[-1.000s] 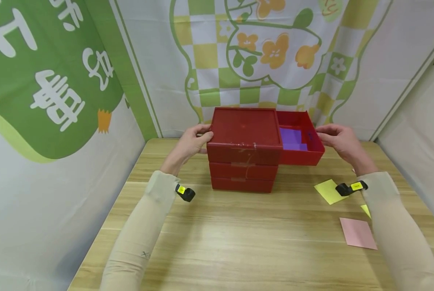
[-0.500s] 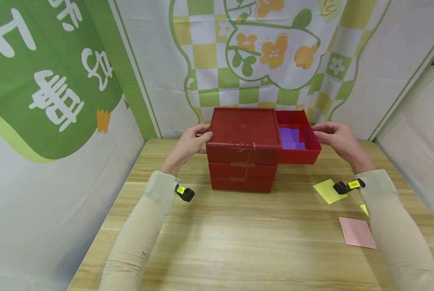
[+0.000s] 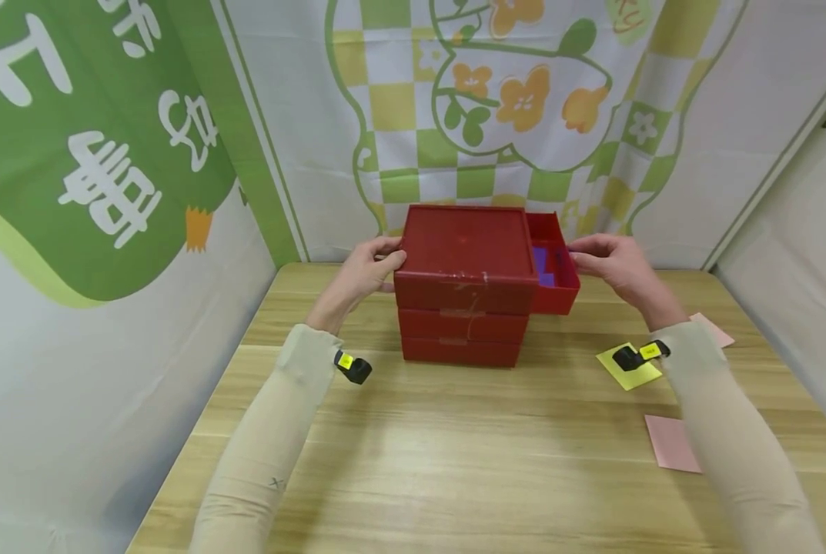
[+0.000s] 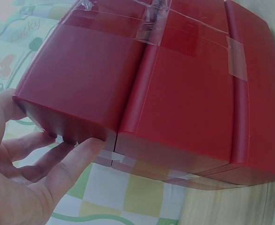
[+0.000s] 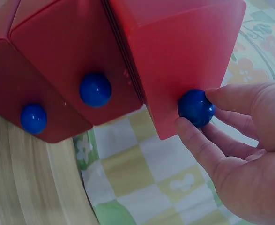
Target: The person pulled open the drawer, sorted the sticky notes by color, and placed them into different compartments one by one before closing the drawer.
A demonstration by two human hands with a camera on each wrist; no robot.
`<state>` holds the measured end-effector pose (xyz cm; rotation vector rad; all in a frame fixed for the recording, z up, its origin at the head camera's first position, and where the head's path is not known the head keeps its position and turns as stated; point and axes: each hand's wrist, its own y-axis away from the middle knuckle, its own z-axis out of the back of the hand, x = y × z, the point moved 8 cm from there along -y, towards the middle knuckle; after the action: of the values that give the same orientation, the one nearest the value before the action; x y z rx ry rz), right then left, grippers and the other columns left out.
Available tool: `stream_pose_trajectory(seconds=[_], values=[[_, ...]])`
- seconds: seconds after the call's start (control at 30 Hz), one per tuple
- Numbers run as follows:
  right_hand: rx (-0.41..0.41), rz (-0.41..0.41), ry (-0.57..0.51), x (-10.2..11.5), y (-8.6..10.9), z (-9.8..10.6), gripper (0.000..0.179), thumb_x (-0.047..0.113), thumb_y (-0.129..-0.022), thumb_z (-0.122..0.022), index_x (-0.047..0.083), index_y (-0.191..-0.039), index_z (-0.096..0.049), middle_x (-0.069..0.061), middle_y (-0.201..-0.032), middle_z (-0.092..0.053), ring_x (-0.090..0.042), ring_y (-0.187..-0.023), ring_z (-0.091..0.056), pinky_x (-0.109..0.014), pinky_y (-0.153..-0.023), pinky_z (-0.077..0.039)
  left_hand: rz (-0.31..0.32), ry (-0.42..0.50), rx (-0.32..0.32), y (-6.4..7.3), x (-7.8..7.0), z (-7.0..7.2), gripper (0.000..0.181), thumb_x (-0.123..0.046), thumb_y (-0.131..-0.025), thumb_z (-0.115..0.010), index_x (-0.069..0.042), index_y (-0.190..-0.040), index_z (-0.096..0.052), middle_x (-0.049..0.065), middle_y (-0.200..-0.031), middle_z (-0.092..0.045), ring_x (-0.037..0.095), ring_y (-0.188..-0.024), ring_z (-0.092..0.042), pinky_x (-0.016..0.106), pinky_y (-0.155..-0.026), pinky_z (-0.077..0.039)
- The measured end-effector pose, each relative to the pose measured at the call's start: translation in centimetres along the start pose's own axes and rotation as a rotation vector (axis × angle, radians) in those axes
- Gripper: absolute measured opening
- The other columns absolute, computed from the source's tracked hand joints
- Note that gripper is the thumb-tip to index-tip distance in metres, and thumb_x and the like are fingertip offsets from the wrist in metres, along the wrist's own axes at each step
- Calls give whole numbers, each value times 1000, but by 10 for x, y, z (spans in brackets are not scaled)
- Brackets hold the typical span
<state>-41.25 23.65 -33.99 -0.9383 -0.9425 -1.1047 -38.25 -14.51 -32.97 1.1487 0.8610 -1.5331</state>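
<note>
Top drawer [image 3: 555, 301] sits deeper in red cabinet [image 3: 464, 240] than a second ago, nearly closed; right hand [image 3: 612, 265] pinches blue knob [image 5: 193, 108], left hand [image 3: 366, 271], fingers spread, braces cabinet's side.

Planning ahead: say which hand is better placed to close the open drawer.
Likely the right hand: it pinches the blue knob on the open drawer; the left hand holds the red cabinet on the opposite side.

Has pushed the top drawer [image 3: 556, 301] farther into the red cabinet [image 3: 464, 242] with the right grip [image 3: 619, 268]. Leaves less purple paper [image 3: 546, 279] showing.
</note>
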Motion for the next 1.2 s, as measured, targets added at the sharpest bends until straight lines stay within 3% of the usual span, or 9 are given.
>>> stream_pose_trajectory(seconds=[0.53, 0.83, 1.2], values=[[29, 6, -76, 4, -6, -24, 30, 9, -92, -69, -6, -117, -65, 14, -90, -72, -5, -81, -71, -19, -78, -59, -19, 8, -8, 2, -2, 1, 51, -23, -102, -53, -8, -149, -41, 13, -144, -46, 25, -120, -50, 31, -76, -62], [42, -3, -12, 6, -8, -35, 37, 15, -93, -68, -7, -121, -61, 14, -92, -72, -3, -84, -71, -17, -80, -57, -17, 6, -6, 2, -1, -1, 50, -23, -102, -52, -8, -148, -42, 14, -140, -48, 24, -119, -50, 47, -88, -59], [68, 20, -19, 9, -13, -47, 37, 19, -92, -70, -5, -119, -63, 13, -93, -73, -4, -87, -71, -19, -81, -57, -9, 17, -18, 0, -1, -1, 49, -22, -102, -53, -8, -148, -43, 14, -138, -50, 24, -120, -50, 50, -91, -57]])
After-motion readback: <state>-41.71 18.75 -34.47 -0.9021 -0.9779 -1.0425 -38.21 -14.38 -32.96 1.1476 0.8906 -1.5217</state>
